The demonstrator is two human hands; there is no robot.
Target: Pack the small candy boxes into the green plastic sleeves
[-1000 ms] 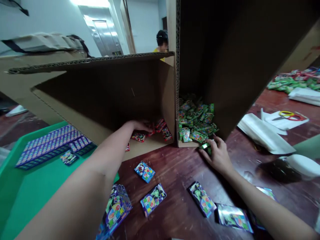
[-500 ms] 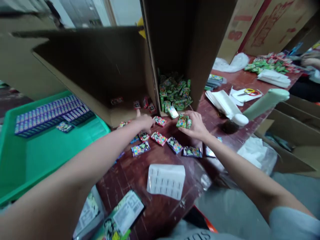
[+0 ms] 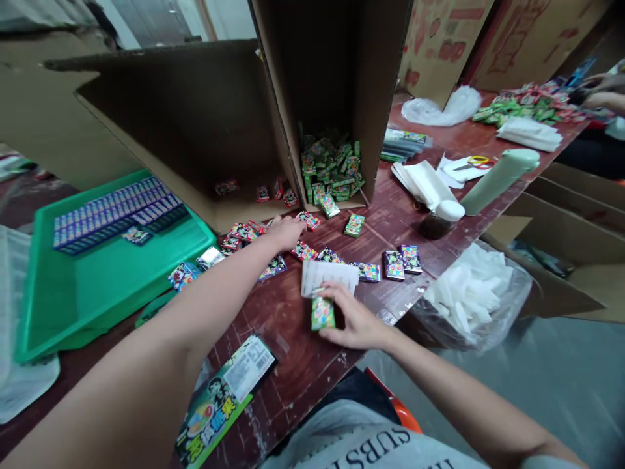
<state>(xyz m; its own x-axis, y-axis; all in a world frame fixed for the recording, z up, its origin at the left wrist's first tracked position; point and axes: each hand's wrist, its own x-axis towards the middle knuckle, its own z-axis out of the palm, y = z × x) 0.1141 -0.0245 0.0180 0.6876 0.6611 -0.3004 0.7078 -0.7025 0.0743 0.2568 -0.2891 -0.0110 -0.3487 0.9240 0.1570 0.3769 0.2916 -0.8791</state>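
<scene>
My right hand is near the table's front edge, fingers closed around a small green packet beside a white blister sheet. My left hand reaches forward to the mouth of the left cardboard box, its fingers resting on red packets lying on the wood. The right cardboard box holds a heap of green packets. More colourful packets are scattered between the hands.
A green tray with rows of purple packets sits at left. A printed card lies at the front edge. White bags, scissors, a pale bottle and a bag of white pieces are at right.
My right hand drew back from the green box to the table's front edge with a green packet. My left hand came out of the left box onto the red packets. The view pulled back.
</scene>
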